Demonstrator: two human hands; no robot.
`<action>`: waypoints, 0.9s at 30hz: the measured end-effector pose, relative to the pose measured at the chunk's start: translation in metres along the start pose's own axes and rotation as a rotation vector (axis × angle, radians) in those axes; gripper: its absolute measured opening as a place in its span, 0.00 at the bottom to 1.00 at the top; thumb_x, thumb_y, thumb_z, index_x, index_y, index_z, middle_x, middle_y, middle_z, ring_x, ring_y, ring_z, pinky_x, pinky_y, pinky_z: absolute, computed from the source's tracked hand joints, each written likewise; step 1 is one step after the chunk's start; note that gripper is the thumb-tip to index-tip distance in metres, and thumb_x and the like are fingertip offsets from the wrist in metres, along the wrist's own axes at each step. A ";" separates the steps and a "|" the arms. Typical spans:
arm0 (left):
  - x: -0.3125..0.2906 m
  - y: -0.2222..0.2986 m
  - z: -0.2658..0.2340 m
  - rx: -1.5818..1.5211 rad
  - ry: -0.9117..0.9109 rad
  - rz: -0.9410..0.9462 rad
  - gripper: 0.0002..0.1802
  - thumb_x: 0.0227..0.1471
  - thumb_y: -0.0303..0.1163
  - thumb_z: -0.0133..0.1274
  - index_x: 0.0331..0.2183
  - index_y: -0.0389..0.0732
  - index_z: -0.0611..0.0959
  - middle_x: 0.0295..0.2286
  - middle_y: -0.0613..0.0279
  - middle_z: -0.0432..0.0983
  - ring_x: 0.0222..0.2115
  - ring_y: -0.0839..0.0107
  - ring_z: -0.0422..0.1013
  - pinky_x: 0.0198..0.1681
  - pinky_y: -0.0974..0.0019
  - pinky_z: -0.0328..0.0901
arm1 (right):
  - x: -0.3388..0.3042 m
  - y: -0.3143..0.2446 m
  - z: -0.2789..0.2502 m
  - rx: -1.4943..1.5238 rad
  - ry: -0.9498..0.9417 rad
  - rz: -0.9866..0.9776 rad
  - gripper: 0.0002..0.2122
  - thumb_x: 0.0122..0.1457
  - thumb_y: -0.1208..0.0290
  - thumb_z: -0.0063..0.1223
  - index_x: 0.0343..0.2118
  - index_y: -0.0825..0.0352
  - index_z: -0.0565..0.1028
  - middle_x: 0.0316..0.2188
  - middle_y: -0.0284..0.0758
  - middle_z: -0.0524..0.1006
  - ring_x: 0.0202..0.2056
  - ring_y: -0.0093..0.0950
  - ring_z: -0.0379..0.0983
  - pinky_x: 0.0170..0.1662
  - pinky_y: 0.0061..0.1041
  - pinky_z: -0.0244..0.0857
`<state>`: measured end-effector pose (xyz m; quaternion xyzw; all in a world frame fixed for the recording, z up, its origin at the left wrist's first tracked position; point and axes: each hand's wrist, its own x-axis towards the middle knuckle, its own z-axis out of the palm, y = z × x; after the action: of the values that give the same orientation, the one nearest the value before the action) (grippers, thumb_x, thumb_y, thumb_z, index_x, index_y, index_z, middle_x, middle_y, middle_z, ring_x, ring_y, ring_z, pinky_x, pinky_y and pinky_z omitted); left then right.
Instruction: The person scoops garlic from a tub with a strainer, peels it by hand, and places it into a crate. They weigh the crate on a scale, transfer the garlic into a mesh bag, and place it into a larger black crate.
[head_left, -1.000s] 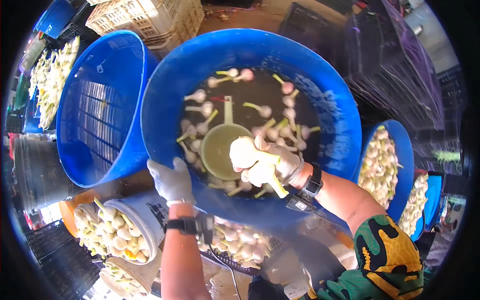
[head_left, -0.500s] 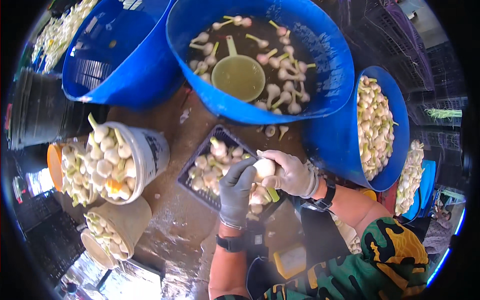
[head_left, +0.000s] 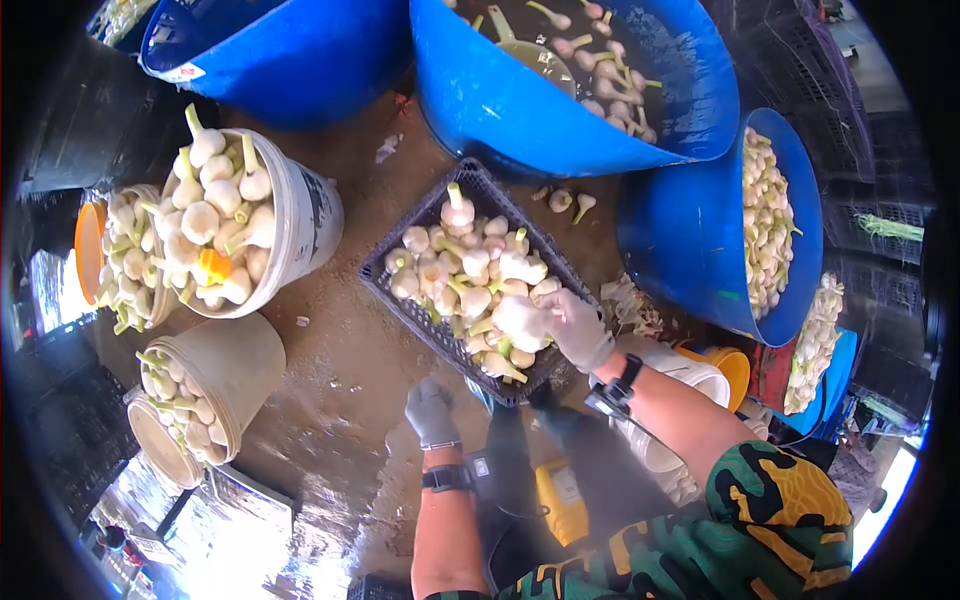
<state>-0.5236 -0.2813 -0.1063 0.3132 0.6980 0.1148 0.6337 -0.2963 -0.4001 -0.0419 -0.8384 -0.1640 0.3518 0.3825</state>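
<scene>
In the middle, a dark plastic crate point(head_left: 395, 305) holds a heap of garlic bulbs point(head_left: 470, 265) with trimmed green-white stems. My right hand point(head_left: 580, 332), in a pale glove, reaches over the crate's right side. Its fingers are closed on a large whitish garlic bulb point(head_left: 521, 322), somewhat blurred, just above the heap. Below the crate's near-left edge, my left hand point(head_left: 431, 413) hangs in a grey glove, apart from the crate. Its fingers look loosely stretched and nothing shows in them.
A blue tub point(head_left: 560, 130) with water, floating garlic and a dipper point(head_left: 535, 62) stands beyond the crate. Another blue tub point(head_left: 665, 260) on the right is full of garlic. Several buckets on the left hold garlic, including a white bucket point(head_left: 310, 230). Loose bulbs point(head_left: 562, 201) lie on the floor.
My hands have parted from around one bulb. The left has dropped down and left; the right has moved over the crate with a bulb. The view has shifted, showing the whole crate.
</scene>
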 end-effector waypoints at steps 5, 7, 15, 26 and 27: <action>0.081 -0.021 -0.024 0.293 0.062 0.322 0.12 0.52 0.33 0.46 0.21 0.37 0.74 0.13 0.63 0.69 0.13 0.73 0.64 0.17 0.67 0.61 | 0.034 0.079 0.006 0.002 0.229 -0.076 0.02 0.54 0.74 0.49 0.30 0.64 0.73 0.23 0.34 0.77 0.26 0.28 0.74 0.32 0.27 0.68; 0.093 0.028 0.011 0.624 0.109 0.510 0.11 0.51 0.33 0.48 0.28 0.34 0.76 0.20 0.52 0.73 0.22 0.60 0.70 0.27 0.59 0.66 | 0.037 0.144 -0.034 0.219 0.348 -0.067 0.03 0.55 0.74 0.49 0.32 0.65 0.71 0.25 0.36 0.77 0.27 0.31 0.73 0.33 0.29 0.68; 0.183 0.123 0.099 1.269 0.159 0.996 0.32 0.44 0.47 0.55 0.48 0.40 0.71 0.47 0.48 0.69 0.49 0.47 0.63 0.51 0.49 0.58 | 0.078 0.112 -0.003 -0.208 0.126 -0.399 0.22 0.51 0.72 0.56 0.51 0.63 0.68 0.47 0.41 0.71 0.42 0.37 0.73 0.45 0.31 0.69; 0.176 0.024 -0.018 1.240 0.247 0.876 0.17 0.53 0.42 0.46 0.35 0.36 0.72 0.34 0.41 0.71 0.36 0.42 0.67 0.40 0.46 0.61 | 0.097 0.056 0.060 -0.791 -0.408 -0.412 0.28 0.50 0.66 0.55 0.55 0.62 0.60 0.42 0.46 0.70 0.34 0.41 0.74 0.35 0.38 0.69; 0.176 0.017 -0.027 1.242 0.250 0.859 0.17 0.53 0.42 0.46 0.35 0.36 0.72 0.34 0.41 0.71 0.36 0.42 0.67 0.40 0.46 0.61 | 0.094 0.046 0.067 -0.738 -0.353 -0.414 0.28 0.50 0.66 0.55 0.55 0.63 0.59 0.42 0.46 0.69 0.35 0.42 0.74 0.35 0.38 0.69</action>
<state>-0.5450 -0.1590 -0.2356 0.8404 0.5179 -0.0279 0.1573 -0.2785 -0.3438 -0.1509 -0.7953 -0.5050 0.3238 0.0868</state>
